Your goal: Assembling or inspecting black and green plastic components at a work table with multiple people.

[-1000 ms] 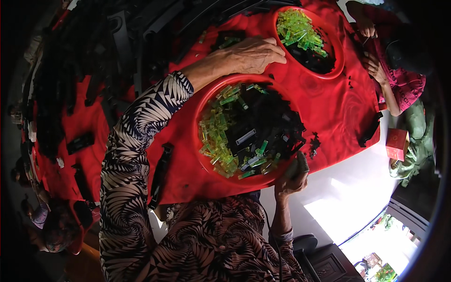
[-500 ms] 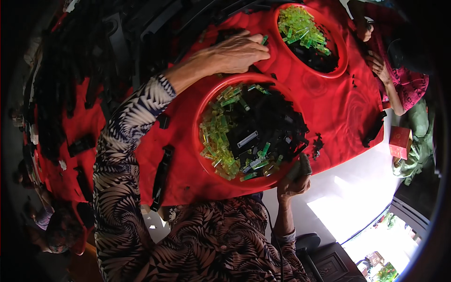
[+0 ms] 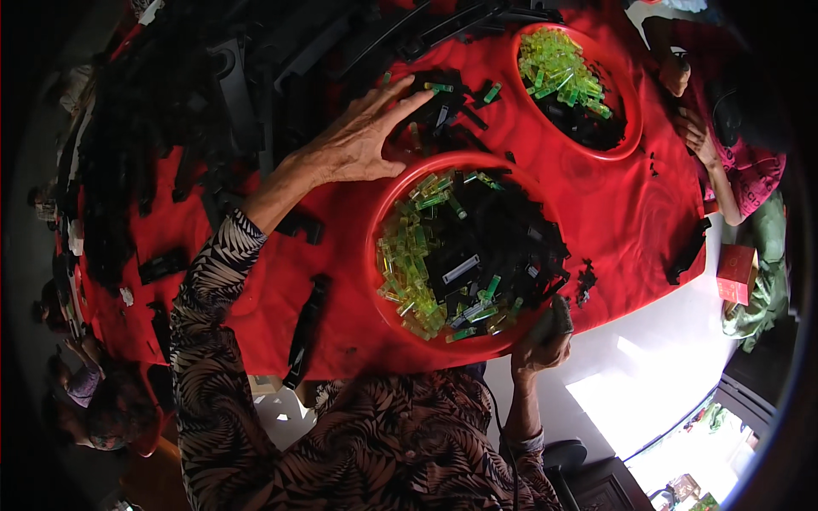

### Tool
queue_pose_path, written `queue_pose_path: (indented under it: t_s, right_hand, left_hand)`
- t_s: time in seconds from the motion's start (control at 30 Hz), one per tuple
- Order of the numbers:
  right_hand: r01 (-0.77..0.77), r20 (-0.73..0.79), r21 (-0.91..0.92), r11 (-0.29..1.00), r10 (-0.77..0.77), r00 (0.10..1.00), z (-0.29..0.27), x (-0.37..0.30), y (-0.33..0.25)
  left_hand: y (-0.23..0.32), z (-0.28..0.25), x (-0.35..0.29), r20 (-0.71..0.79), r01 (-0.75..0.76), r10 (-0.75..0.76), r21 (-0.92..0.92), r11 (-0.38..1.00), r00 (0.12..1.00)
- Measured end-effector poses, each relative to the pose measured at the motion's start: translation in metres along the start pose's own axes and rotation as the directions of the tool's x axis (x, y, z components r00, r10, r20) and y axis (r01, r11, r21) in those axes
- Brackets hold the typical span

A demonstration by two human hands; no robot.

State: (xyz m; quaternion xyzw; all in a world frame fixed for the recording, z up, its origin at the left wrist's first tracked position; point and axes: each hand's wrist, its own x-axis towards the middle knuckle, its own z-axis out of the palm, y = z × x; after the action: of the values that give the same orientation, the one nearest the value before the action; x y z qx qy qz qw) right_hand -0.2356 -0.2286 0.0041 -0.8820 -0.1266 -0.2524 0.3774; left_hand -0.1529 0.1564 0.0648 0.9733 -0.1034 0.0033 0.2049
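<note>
Beyond the far rim of the near red bowl, the left hand lay with fingers spread toward loose black pieces, best picked singly, while the right hand gripped a dark piece at the worktop's near edge.

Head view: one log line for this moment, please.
left hand: open, flat on black parts | right hand: holds dark part at bowl rim | bowl: green and black pieces

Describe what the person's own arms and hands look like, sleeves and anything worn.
Both arms wear long sleeves of black fabric with a pale swirling, zebra-like print, matching the top. The left hand and right hand are bare: no gloves, and no rings or watch that I can make out. The right sleeve's cuff ends at the wrist.
</note>
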Motion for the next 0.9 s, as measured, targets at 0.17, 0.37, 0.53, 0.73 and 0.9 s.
queue_pose_path:
  t_s: [0.17,0.37,0.53,0.73,0.9]
  right_hand:
    - [0.001,0.003,0.020,1.000,-0.001,1.000,0.001,-0.001,0.004]
    - [-0.036,0.010,-0.016,0.999,0.037,0.999,0.000,-0.003,0.003]
    - [-0.005,-0.010,-0.037,0.999,0.005,1.000,-0.002,-0.004,-0.001]
    - [0.058,-0.018,-0.068,0.996,-0.059,0.998,0.000,-0.001,0.003]
    - [0.035,-0.014,-0.018,0.999,-0.036,0.999,0.005,0.000,0.003]
  left_hand:
    - [-0.003,0.036,-0.009,-0.153,-0.011,0.032,0.136,0.991,0.988]
    - [-0.003,0.059,0.034,-0.374,-0.084,0.134,0.147,0.986,0.918]
    - [0.010,0.059,0.069,-0.305,-0.022,0.066,0.145,0.989,0.950]
    - [-0.004,0.069,0.076,-0.356,-0.093,0.147,0.166,0.982,0.923]
    - [-0.004,0.068,0.054,-0.457,-0.028,0.085,0.129,0.991,0.885]
